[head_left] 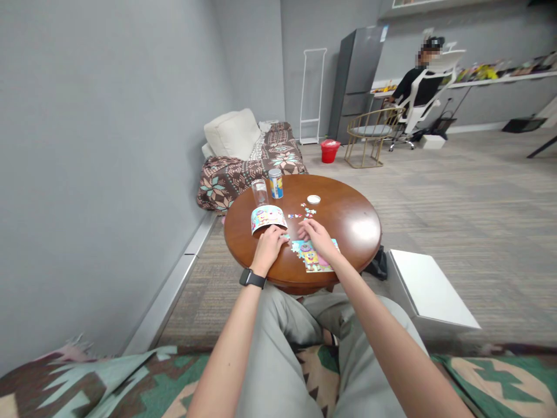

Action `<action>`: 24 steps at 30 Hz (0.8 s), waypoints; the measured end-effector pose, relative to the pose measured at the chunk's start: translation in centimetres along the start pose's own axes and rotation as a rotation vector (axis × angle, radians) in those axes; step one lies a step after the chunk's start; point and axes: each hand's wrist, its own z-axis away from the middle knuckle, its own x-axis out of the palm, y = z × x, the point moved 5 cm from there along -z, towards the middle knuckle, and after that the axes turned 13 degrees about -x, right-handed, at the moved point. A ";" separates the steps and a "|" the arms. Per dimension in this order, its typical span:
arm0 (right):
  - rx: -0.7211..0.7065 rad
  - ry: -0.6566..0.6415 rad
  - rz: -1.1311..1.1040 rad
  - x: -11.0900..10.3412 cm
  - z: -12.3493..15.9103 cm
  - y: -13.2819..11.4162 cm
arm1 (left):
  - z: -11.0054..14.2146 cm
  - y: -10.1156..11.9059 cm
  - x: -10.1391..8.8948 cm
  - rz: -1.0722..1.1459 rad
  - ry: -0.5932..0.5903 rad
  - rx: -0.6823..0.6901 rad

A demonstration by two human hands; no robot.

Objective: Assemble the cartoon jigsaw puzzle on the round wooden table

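A partly assembled cartoon jigsaw puzzle lies near the front edge of the round wooden table. My right hand is over its upper edge, fingers loosely bent and apart, with nothing visible in them; the hand and forearm hide part of the picture. To the left, my left hand, wearing a black watch at the wrist, has its fingers closed at a small light-blue puzzle piece. Just beyond it stands a curved cartoon picture sheet. Several loose puzzle pieces are scattered farther back.
A clear cylinder and a cartoon-printed can stand at the back left of the table. A round lid lies behind the loose pieces. A white box is on the floor at right. A person sits far off.
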 end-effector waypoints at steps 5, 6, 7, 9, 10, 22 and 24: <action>0.042 0.077 -0.122 -1.0 -0.3 0.5 | -0.2 -1.0 0.0 0.135 -0.083 -0.059; 0.038 0.079 -0.124 -1.0 -0.4 0.5 | -0.1 -1.0 0.0 0.143 -0.104 -0.050; 0.033 0.076 -0.123 -1.1 -0.4 0.4 | -0.1 -1.0 0.1 0.143 -0.120 -0.041; 0.026 0.070 -0.119 -1.0 -0.3 0.3 | 0.0 -1.0 0.1 0.132 -0.141 -0.035; 0.022 0.070 -0.117 -1.0 -0.3 0.2 | 0.0 -1.0 0.2 0.124 -0.145 -0.036; 0.013 0.075 -0.126 -0.9 -0.2 0.2 | 0.0 -0.9 0.4 0.030 -0.160 -0.038; 0.016 0.073 -0.136 -0.9 -0.2 0.2 | 0.0 -0.8 0.3 0.052 -0.161 -0.040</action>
